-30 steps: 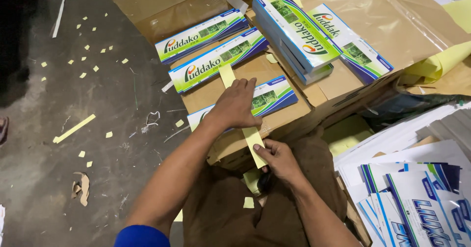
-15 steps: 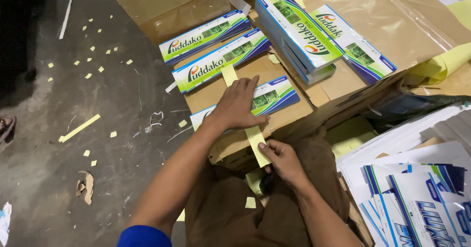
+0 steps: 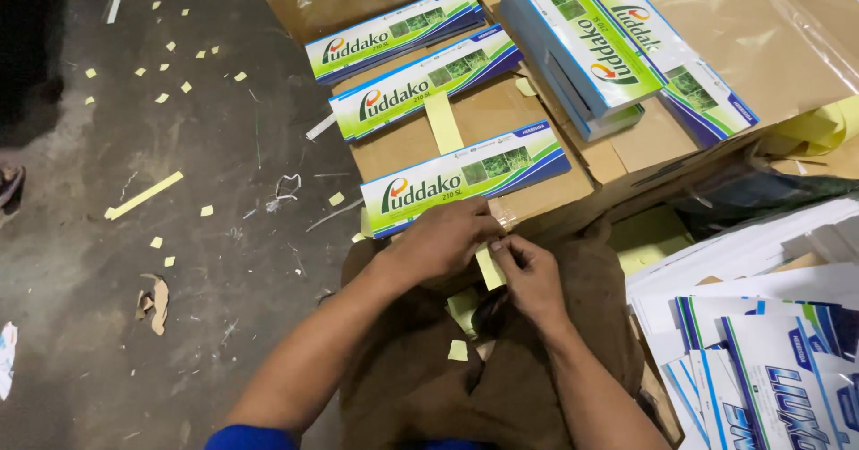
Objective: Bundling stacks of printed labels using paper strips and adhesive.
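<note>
Down below us, the grey concrete floor (image 3: 134, 235) fills the left side, dotted with small yellow paper scraps (image 3: 143, 195). Next in size, a brown cardboard sheet (image 3: 483, 119) serves as our work surface, lying partly over our lap. On it rest 3 flat green, white and blue cartons in a row going away from us; the nearest carton (image 3: 465, 177) lies just beyond our hands, with a loose yellow strip (image 3: 444, 121) between it and the second one. To the right stands a stack of the same cartons (image 3: 582, 47), and at the lower right a pile of unfolded blue and white carton sheets (image 3: 761, 360). Our left hand (image 3: 443, 240) is curled at the near edge of the closest carton, fingertips pressed down on it. Our right hand (image 3: 528, 271) sits just beside it, thumb and forefinger pinching the top of a narrow yellow backing strip (image 3: 489, 267), which hangs down between both hands.
</note>
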